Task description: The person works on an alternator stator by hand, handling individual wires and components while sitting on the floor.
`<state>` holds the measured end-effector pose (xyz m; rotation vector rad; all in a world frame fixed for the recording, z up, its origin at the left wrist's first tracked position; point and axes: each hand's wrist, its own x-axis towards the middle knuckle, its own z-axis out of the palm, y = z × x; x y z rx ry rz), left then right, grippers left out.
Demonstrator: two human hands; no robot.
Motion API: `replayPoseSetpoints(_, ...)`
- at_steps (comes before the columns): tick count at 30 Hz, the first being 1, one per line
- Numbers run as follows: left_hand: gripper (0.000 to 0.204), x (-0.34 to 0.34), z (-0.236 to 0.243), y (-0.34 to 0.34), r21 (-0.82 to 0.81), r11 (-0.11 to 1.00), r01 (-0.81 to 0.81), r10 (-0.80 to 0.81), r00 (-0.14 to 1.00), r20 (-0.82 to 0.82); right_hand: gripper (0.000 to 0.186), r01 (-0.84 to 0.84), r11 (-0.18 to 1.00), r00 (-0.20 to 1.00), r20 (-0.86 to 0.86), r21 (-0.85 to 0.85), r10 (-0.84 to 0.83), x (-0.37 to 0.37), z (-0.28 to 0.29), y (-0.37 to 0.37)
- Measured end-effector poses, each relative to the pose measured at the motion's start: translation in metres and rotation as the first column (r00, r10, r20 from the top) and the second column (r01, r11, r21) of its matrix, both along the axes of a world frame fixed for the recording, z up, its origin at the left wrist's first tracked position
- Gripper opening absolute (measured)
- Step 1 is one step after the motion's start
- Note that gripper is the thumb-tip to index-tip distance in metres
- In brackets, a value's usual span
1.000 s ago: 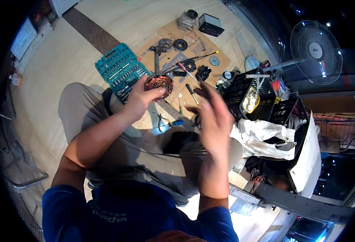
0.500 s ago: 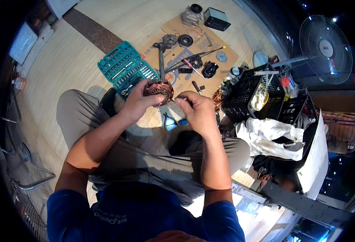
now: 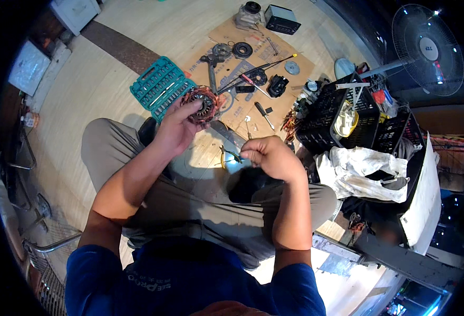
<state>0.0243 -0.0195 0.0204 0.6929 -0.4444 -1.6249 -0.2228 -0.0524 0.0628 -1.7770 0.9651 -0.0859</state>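
Copper-wound ring [image 3: 207,106] sits gripped in the left hand [image 3: 179,125], thumb across its face. The right hand [image 3: 276,158] has left its rim, fingers curled near the pliers [image 3: 224,157], contents unclear; the left alone supports it. Beyond lies the teal socket set [image 3: 160,84].

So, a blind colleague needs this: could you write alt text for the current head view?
The left hand holds a round copper-wound metal ring; the right hand is curled near yellow-handled metal pliers, its grip unclear. Beyond lie an open teal plastic socket case and a brown cardboard sheet bearing dark loose parts.
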Motion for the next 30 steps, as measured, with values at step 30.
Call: replayPoseSetpoints(30,0.039,0.014,0.008,-0.009,0.124,0.99,-0.063,0.068,0.997,-0.036,0.017,0.448,0.681,0.725,-0.211,-0.58,-0.656,-0.15,0.067,0.087)
